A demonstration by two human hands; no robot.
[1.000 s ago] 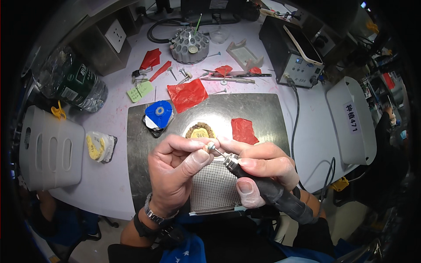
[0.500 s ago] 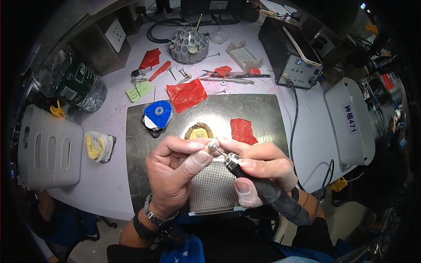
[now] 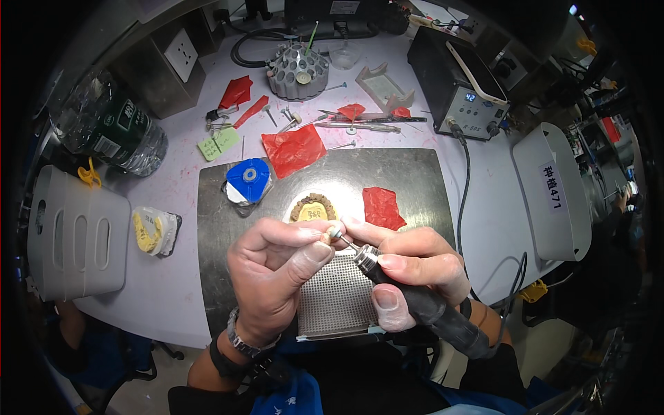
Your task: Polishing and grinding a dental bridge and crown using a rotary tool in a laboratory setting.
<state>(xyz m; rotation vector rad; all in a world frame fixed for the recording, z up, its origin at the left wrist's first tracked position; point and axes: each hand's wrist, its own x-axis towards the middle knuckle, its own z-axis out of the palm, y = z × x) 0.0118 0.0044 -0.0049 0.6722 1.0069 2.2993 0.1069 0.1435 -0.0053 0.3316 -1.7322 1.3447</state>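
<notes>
My left hand (image 3: 277,266) pinches a small pale, tooth-like piece (image 3: 325,238) between thumb and fingers; the fingertips hide most of it. My right hand (image 3: 422,270) is wrapped round a black rotary handpiece (image 3: 415,297) with a metal collar. From the collar a thin shank runs to a small pale polishing tip (image 3: 335,233), which appears to touch the piece. Both hands meet above a perforated metal grate (image 3: 339,297). Just beyond the fingertips lies a yellow and brown dental cast (image 3: 312,210) on the dark metal board (image 3: 221,270).
A blue case (image 3: 250,181) and red sheets (image 3: 382,208) lie on the board. Behind stand a round bur holder (image 3: 297,72) and a black control box (image 3: 463,90). White bins (image 3: 76,235) flank both sides, with another cast (image 3: 156,232) at left. The handpiece cord (image 3: 519,277) loops right.
My hands stay almost in place, still pressed together around the piece and the tip. The lit display on the control box shows a different reading.
</notes>
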